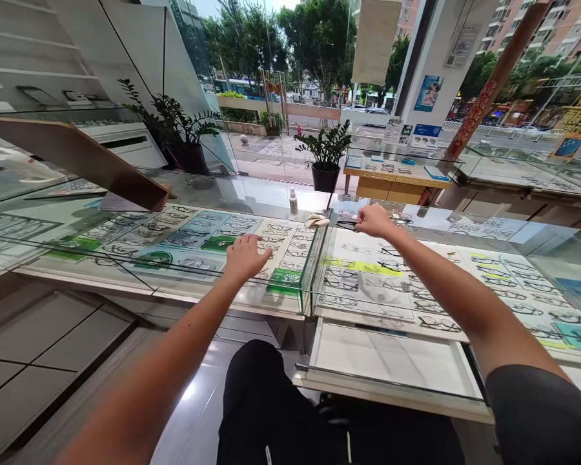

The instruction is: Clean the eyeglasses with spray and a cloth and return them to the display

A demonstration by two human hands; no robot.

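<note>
Over the glass display counter (283,223), my left hand (246,256) is held with its fingers apart and nothing in it. Beneath the glass there, rows of eyeglasses and green cards show. My right hand (375,220) is closed in a pinch at a pair of dark-framed eyeglasses (347,225) near the far edge of the counter top. More eyeglasses (399,218) lie just beyond that hand, partly hidden by it. A crumpled pale cloth (318,221) rests to the left of my right hand, and a small white spray bottle (293,201) stands behind the cloth.
A white drawer (392,358) is pulled out below the right-hand case, above my legs. A brown slanted board (106,161) juts over the counter at left. Potted plants (325,174) stand by the window. A wooden table (397,184) holds eyeglasses beyond the counter.
</note>
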